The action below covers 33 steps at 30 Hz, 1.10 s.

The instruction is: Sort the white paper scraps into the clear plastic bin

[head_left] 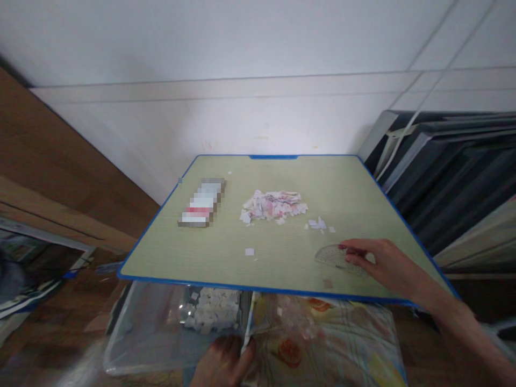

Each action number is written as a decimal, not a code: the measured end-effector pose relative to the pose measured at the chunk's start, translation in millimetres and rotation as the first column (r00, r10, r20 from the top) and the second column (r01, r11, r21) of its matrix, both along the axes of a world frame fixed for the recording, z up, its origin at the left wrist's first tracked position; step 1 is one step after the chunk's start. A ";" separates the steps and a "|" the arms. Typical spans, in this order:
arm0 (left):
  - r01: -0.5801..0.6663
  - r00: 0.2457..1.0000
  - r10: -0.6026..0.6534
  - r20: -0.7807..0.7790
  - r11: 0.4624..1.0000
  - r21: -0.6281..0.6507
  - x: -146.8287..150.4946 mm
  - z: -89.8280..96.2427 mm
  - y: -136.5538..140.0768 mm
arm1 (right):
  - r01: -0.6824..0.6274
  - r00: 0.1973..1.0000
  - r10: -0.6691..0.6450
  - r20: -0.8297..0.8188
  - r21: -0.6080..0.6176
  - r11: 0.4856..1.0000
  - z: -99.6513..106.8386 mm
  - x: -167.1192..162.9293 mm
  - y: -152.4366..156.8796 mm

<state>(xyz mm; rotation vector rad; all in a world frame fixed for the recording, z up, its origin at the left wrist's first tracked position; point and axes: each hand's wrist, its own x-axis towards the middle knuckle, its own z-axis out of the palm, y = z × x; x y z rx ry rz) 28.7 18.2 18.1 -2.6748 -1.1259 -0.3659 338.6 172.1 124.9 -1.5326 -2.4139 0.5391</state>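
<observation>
Held between the thumb and fingers of my right hand (365, 257) is a clear half-round protractor (332, 255), close to the tabletop's front right part. My left hand (226, 359) is below the table's front edge, its fingers curled at the white edge of a fruit-patterned cloth (338, 349). Just beyond that hand is a heap of small white paper pieces (213, 309) in a clear plastic bin (149, 322). On the tabletop lies a pile of torn pinkish-white paper scraps (276, 205). Several small scraps (317, 223) lie between that pile and the protractor.
The pale green table (181, 258) has a blue rim. At its left lies a pixelated flat oblong object (203, 203). A single white paper piece (249, 251) lies near the front. Behind stands a white wall (258, 123); dark flat panels (451, 161) lean at the right.
</observation>
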 end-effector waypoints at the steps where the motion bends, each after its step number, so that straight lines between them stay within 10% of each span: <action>1: 0.001 1.000 -0.001 0.002 1.000 0.008 0.0 0.1 0.2 | -0.006 1.000 0.006 -0.004 -0.010 1.000 -0.7 0.5 -0.8; 17: -0.007 1.000 0.007 0.008 1.000 0.016 -0.8 -0.1 0.8 | -0.235 0.971 0.239 -0.006 0.147 0.961 4.3 -11.7 -42.1; 24: 0.000 1.000 0.000 -0.008 1.000 0.013 -1.2 -0.1 0.5 | 0.372 0.928 -0.363 -0.082 0.199 0.907 7.7 15.4 18.8; 33: -0.003 1.000 0.004 -0.017 0.999 0.047 0.4 3.1 1.9 | 0.376 0.924 -0.375 -0.074 0.006 0.926 -8.8 11.5 62.5</action>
